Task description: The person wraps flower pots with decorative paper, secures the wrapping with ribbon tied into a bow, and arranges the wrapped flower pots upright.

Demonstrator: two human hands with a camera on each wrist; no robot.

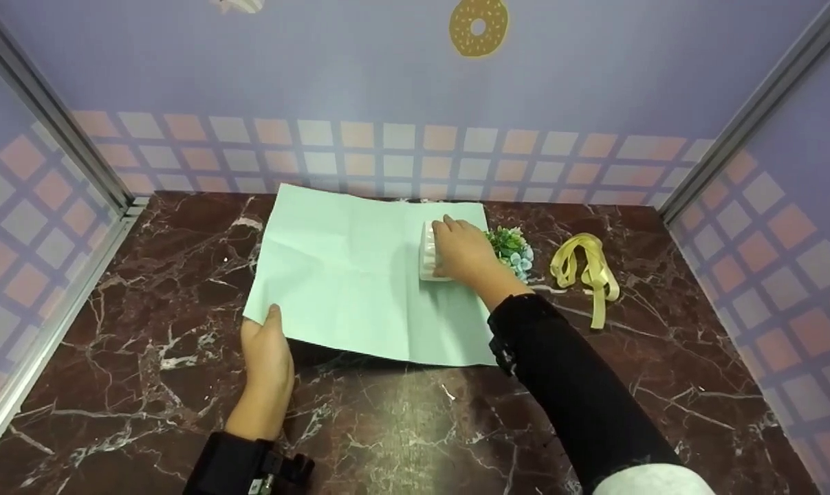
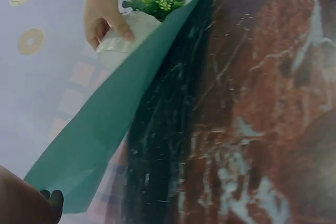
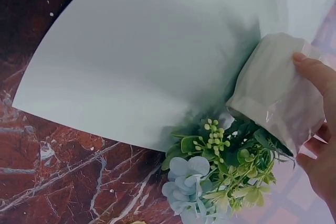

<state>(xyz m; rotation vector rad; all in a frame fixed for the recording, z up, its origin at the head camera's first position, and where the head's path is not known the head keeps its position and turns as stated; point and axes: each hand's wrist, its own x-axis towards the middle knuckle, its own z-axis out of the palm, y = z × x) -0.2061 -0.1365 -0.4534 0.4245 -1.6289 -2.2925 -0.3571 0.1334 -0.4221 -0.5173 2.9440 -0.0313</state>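
At three o'clock on green paper (image 1: 339,275), the right grip (image 1: 468,251) holds a tipped white pot (image 3: 278,82), probably light but slippery and best grasped round its body, away from the flowers (image 1: 515,254), while the left grip (image 1: 268,354) pinches the paper's eight-o'clock corner.

The right sleeve (image 1: 583,392) is black (then white).

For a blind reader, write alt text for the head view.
The right hand holds a white pot of flowers sideways over pale green paper; the left hand grips its near-left corner. Yellow ribbon lies to the right on a dark marbled table.
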